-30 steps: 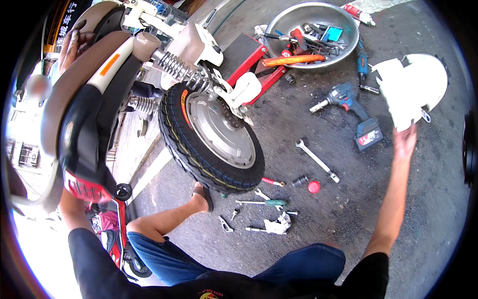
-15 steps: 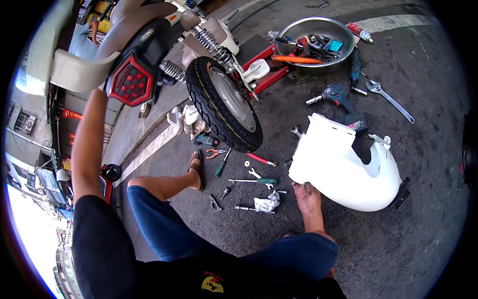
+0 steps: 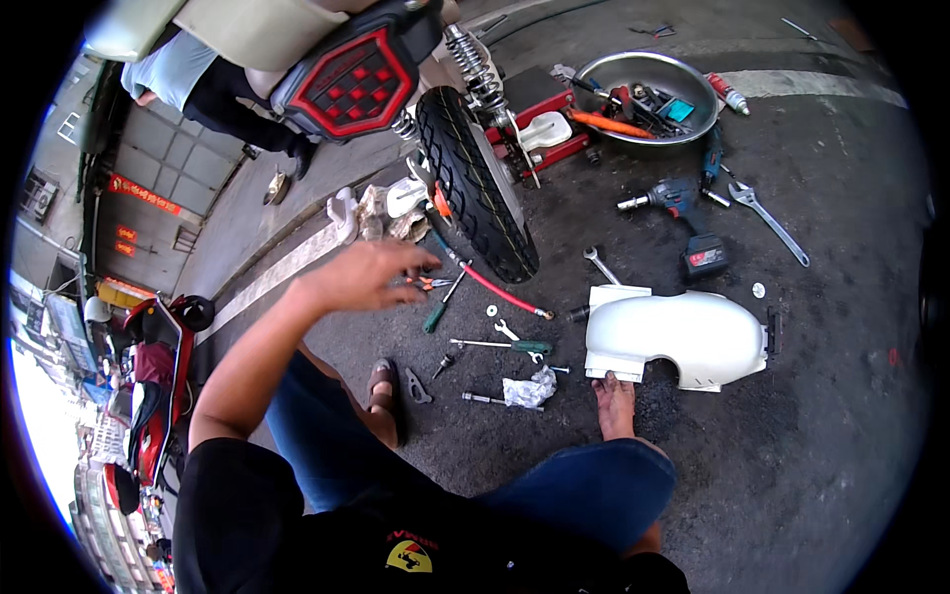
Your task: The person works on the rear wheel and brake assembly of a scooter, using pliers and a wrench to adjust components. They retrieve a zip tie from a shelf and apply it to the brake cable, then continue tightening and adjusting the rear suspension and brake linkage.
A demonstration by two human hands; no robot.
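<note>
My left hand point(image 3: 371, 277) is in mid-air just left of the scooter's rear tyre point(image 3: 475, 188), fingers spread and holding nothing. Below its fingertips lie orange-handled pliers point(image 3: 427, 283) and a green-handled screwdriver point(image 3: 437, 312). Low on the right, my right hand point(image 3: 616, 404) grips the near left edge of a white curved fender point(image 3: 683, 332). Its fingertips show at that edge; the thumb is partly hidden. The fender lies low over the asphalt, its curved cut-out facing me. Above the tyre is the scooter's red tail light point(image 3: 351, 87), beside a coil shock absorber point(image 3: 475, 74).
Near the fender are a cordless impact wrench point(image 3: 683, 218), an adjustable wrench point(image 3: 772, 226) and a combination spanner point(image 3: 599, 265). A metal basin point(image 3: 648, 134) of tools stands behind, beside a red jack point(image 3: 554, 107). A red hose point(image 3: 495, 287) and a plastic bag point(image 3: 529, 388) lie between my hands.
My left hand has come down from the scooter's rear to beside the tyre. The fender in my right hand has turned over, its cut-out now toward me. The view has shifted left.
</note>
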